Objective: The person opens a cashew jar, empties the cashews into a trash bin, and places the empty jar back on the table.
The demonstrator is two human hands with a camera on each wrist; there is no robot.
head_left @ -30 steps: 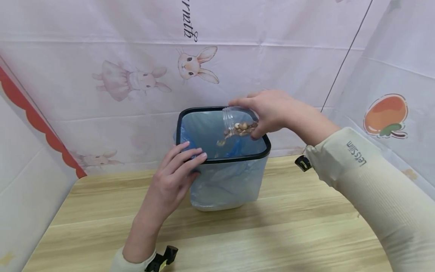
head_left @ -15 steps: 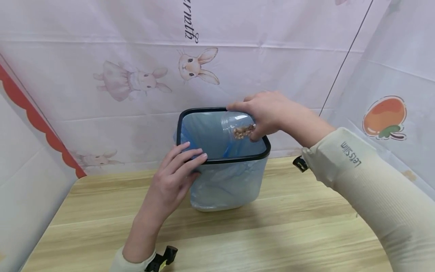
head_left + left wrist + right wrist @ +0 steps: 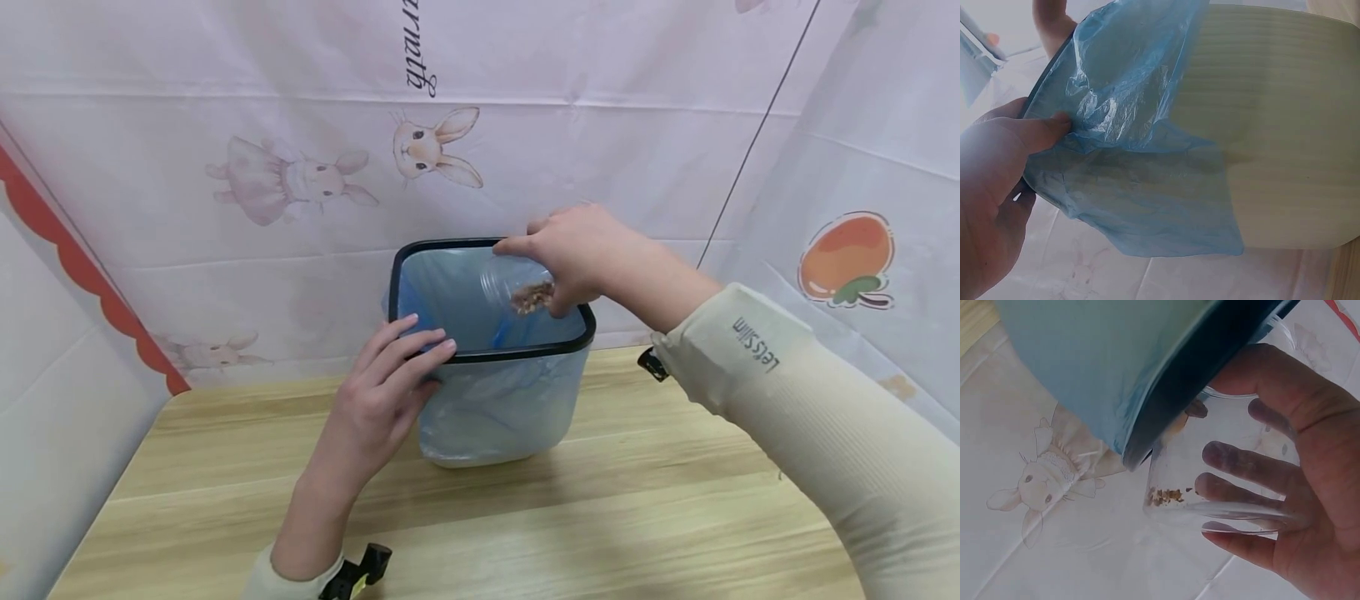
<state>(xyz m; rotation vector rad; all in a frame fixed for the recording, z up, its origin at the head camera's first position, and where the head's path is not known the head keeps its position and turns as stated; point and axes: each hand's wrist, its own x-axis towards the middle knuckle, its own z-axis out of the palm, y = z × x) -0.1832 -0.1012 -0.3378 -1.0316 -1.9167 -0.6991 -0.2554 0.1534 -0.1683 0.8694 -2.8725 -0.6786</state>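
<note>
A trash bin with a black rim [image 3: 517,353] stands on the table, lined with a thin blue bag [image 3: 1129,81] folded down its outside. My left hand [image 3: 386,387] grips the near left of the rim, fingers over it and thumb [image 3: 1047,132] against the bag outside. Above the bin's far right part, my right hand [image 3: 581,254] holds a clear plastic jar [image 3: 498,282] on its side, mouth to the left. Small brown nuts [image 3: 534,297] lie along the jar's lower wall. The right wrist view shows brown crumbs [image 3: 1166,497] near the jar's base.
A light wood table [image 3: 637,508] carries the bin. Behind it hangs a white sheet printed with rabbits [image 3: 427,146], close to the bin's back. A second printed sheet [image 3: 915,200] is at the right, with black wrist straps [image 3: 356,575] on my sleeves.
A second ago nuts were spilling from the jar's mouth into the bin; now none are seen falling. My right hand and jar have shifted slightly left and down. The left hand stays put.
</note>
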